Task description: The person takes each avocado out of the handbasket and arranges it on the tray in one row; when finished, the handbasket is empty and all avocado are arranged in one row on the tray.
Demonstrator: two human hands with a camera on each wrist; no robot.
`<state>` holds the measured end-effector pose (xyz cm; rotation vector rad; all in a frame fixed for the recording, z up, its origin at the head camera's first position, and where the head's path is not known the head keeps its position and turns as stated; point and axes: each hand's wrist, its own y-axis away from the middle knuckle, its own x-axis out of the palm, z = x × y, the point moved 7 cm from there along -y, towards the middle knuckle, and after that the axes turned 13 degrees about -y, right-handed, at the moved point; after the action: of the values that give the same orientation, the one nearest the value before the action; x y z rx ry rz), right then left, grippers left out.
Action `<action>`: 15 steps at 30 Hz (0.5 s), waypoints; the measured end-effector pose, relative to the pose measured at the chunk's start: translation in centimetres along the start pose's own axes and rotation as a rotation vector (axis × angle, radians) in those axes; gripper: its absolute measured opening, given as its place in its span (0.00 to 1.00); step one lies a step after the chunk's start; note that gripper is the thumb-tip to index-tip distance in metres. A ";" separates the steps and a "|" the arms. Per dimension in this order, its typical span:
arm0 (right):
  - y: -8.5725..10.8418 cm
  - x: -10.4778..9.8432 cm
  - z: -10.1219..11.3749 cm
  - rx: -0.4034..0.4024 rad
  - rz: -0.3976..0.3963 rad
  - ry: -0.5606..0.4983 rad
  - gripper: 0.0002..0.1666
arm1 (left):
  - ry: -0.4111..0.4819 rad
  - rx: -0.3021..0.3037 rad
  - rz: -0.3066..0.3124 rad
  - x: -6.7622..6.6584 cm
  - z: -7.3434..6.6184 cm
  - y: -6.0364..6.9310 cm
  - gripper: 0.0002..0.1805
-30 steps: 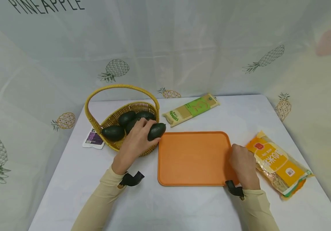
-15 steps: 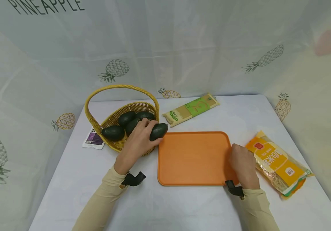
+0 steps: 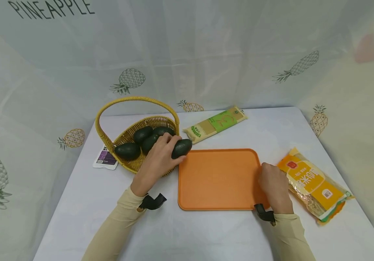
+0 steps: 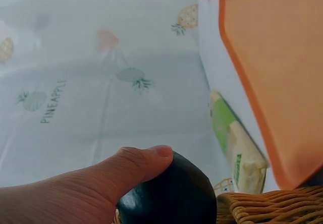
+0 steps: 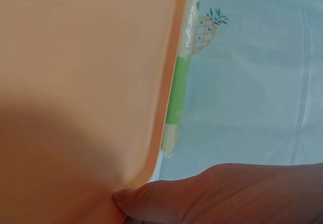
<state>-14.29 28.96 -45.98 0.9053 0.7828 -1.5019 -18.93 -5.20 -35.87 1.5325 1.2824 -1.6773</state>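
My left hand (image 3: 161, 156) grips a dark green avocado (image 3: 182, 148) at the right rim of a yellow wicker basket (image 3: 126, 136). The thumb lies along the avocado (image 4: 174, 196) in the left wrist view; its other fingers are mostly hidden there. Several more avocados (image 3: 127, 150) lie inside the basket. An orange tray (image 3: 217, 179) rests flat on the table just right of the basket. My right hand (image 3: 274, 186) pinches the tray's right edge, its thumb (image 5: 151, 199) on the rim in the right wrist view. The fingers beneath are hidden.
A green-labelled package (image 3: 216, 124) lies behind the tray. To the right of my right hand is a yellow bag (image 3: 314, 185) of dry food. A white and purple packet (image 3: 105, 158) is partly under the basket's left side. A pineapple-print cloth (image 3: 226, 54) hangs behind the table.
My left hand has moved slightly right with the avocado, from over the basket's rim toward the tray's upper left corner. The right hand and tray have stayed in place.
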 end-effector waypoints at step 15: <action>0.2 -0.2 0.1 -0.006 -0.003 -0.010 0.04 | 0.027 0.044 -0.008 0.1 -1.2 -0.5 0.32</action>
<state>-14.11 28.91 -45.74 0.8916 0.7814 -1.5045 -18.84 -3.91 -35.67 1.5824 1.2746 -1.7059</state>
